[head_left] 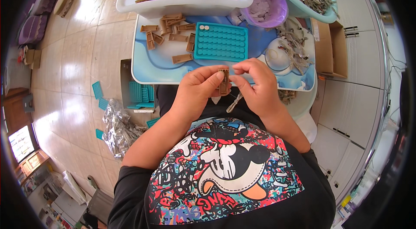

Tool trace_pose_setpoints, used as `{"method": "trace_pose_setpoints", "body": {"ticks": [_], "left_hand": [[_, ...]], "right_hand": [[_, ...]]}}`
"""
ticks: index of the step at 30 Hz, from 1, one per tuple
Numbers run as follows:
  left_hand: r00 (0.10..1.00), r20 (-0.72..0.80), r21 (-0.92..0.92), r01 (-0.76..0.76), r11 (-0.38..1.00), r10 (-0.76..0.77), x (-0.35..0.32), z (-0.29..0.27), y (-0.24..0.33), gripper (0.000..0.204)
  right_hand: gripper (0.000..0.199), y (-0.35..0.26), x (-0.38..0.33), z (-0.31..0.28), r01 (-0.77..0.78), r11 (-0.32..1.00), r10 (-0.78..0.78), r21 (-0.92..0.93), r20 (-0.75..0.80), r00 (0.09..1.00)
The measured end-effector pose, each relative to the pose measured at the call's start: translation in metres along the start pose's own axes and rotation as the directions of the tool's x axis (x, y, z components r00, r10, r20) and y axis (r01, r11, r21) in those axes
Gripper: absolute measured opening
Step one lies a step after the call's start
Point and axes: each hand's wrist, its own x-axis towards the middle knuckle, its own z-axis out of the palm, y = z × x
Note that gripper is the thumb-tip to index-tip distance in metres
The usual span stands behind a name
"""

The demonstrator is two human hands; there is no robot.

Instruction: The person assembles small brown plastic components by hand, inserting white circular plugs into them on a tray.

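My left hand [201, 85] is closed around a small brown plastic casing [224, 82], held upright with its open side facing me. Beside it, my right hand [258, 82] is curled, thumb and index fingertips close to the casing's upper end. A thin, folded pale cable [234, 102] hangs below the right hand and appears gripped by it; its upper end is hidden by the fingers. Beyond my hands lies a teal tray [222, 53] with rows of round hollows, and two small white discs [204, 27] sit in its far left corner.
Loose brown casings [178, 37] lie left of the tray on the blue table [147, 71]. A white tub [186, 8] of casings, a purple-lined bucket [277, 19] and a mint basin [333, 12] of cables stand at the far side. Tangled cables [297, 45] lie at right.
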Motion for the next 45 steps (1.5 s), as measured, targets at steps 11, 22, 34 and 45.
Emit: {"method": "trace_pose_setpoints", "body": {"ticks": [11,22,34,45], "left_hand": [[0.981,-0.096,0.111,-0.158,0.981,0.169,-0.001,0.005,0.001,0.027],[0.978,-0.145,0.069,-0.139,0.988,0.148,-0.005,0.000,-0.003,0.027],[0.979,-0.173,-0.004,-0.106,0.994,0.104,-0.006,-0.019,-0.010,0.027],[0.979,-0.196,-0.113,-0.077,0.991,0.054,0.012,-0.041,-0.006,0.033]], "right_hand": [[0.026,-0.018,-0.016,0.004,-0.137,0.990,0.128,0.037,0.172,0.977],[0.017,-0.011,-0.018,0.016,0.026,1.000,-0.022,-0.017,0.193,0.981],[0.016,-0.004,-0.008,0.031,0.207,0.965,-0.186,-0.163,0.135,0.973],[0.009,0.053,0.078,0.054,0.013,0.946,-0.015,-0.323,-0.006,1.000]]}}
